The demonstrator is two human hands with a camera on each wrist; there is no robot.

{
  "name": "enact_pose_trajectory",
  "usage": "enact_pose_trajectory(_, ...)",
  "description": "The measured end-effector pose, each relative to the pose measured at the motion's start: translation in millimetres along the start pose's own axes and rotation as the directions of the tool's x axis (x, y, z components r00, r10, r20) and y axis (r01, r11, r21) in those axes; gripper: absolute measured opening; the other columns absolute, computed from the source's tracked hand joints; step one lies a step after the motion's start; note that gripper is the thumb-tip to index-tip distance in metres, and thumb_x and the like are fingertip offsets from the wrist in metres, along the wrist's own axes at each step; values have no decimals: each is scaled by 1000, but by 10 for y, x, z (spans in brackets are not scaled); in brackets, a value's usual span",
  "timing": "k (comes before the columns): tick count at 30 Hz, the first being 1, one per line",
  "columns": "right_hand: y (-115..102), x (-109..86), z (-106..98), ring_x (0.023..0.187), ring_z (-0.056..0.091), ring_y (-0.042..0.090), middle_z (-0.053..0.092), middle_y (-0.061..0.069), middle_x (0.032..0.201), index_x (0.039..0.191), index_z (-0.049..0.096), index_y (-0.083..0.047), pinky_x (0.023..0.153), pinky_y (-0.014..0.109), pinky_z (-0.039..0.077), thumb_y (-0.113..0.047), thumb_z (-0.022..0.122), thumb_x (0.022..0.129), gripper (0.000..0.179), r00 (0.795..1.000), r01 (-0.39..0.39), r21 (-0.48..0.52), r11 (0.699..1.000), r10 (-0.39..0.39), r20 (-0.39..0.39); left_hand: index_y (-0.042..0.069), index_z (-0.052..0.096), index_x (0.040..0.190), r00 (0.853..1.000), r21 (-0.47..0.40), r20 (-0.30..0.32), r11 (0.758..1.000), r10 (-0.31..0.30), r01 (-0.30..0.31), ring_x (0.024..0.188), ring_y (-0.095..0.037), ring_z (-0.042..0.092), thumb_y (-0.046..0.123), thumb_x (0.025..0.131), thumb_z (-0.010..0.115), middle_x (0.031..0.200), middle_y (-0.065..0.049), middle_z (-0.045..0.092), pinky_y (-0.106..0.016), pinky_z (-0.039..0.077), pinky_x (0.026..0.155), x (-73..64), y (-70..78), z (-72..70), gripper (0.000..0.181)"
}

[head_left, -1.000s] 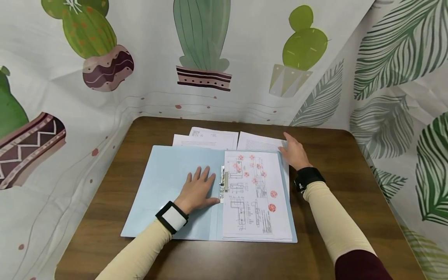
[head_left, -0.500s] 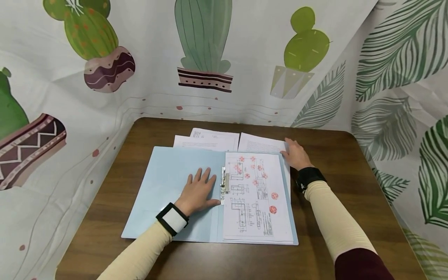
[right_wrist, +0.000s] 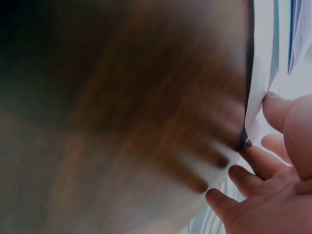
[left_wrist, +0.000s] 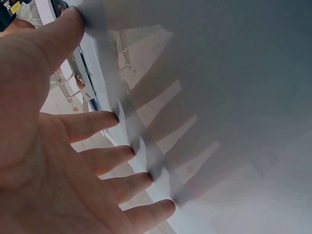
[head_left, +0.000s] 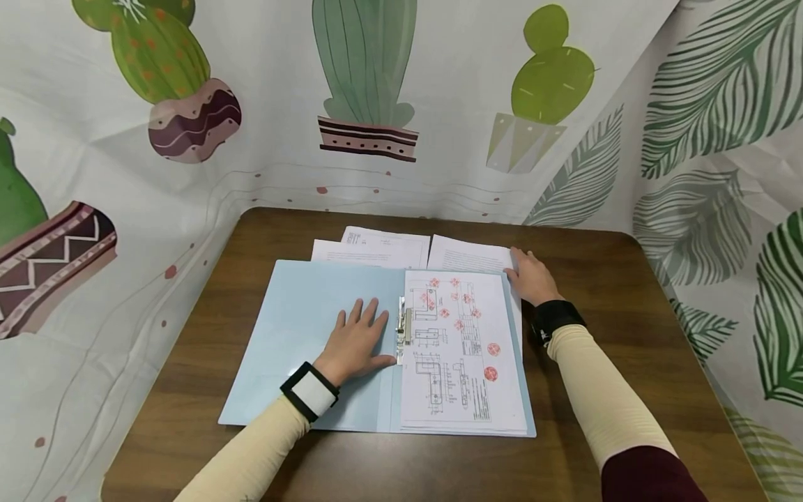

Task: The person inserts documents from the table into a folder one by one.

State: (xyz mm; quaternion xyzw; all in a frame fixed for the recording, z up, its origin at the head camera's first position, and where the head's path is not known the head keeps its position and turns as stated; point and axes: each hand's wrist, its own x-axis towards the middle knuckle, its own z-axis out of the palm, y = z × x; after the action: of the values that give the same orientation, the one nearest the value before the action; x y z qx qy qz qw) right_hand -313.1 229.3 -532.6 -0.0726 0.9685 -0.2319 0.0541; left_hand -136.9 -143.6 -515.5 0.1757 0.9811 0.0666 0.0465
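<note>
A light blue folder [head_left: 301, 314] lies open on the table, with a metal lever clip [head_left: 403, 328] along its spine. On its right side rests a stack of sheets, topped by a technical drawing [head_left: 448, 383] with red stamps. My left hand [head_left: 354, 345] lies spread on the bare left cover, its thumb near the clip; in the left wrist view its fingertips [left_wrist: 163, 209] touch the glossy surface. My right hand [head_left: 533, 277] is at the right edge of a printed sheet [head_left: 467, 254] partly under the folder. In the right wrist view the thumb [right_wrist: 278, 109] touches the paper's edge, other fingertips the table.
Two more printed sheets, one in front [head_left: 357, 252] and one behind [head_left: 392, 240], stick out past the folder's far edge. The brown wooden table [head_left: 590, 279] has rounded far corners. A curtain [head_left: 270, 139] printed with cacti and leaves hangs behind it.
My right hand has shifted slightly toward me, and its fingers have come down beside the printed sheet's edge. The left hand and the folder stay put.
</note>
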Motion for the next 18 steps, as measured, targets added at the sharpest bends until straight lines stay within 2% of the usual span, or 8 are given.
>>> enact_pose_trajectory(5,3,-3,26,147,29,51,40,33,154,156,36,2,114,63,31,-15,59,105,58,999,4,-19,1000,-5,-34,6,50,152,1000,1,9,1000,-7,7,148,-52,28,63,83,77,162,-24,34,-71,29,111,0,4,-5,93)
enact_pose_trajectory(12,-89,-83,-5,130,48,53,55,33,140,151,45,3,106,64,41,-14,62,103,53,995,-3,-8,1000,2,-103,6,50,151,1000,7,10,1000,-13,13,148,-52,28,63,83,77,162,-24,35,-71,29,112,3,6,-4,93)
enact_pose_trajectory(18,-128,-97,-17,123,49,50,62,30,134,146,51,1,100,62,44,-12,62,102,47,991,-22,51,998,29,-129,6,49,152,1000,0,12,1000,-12,12,148,-52,28,63,83,76,162,-24,34,-71,29,111,-7,1,6,93)
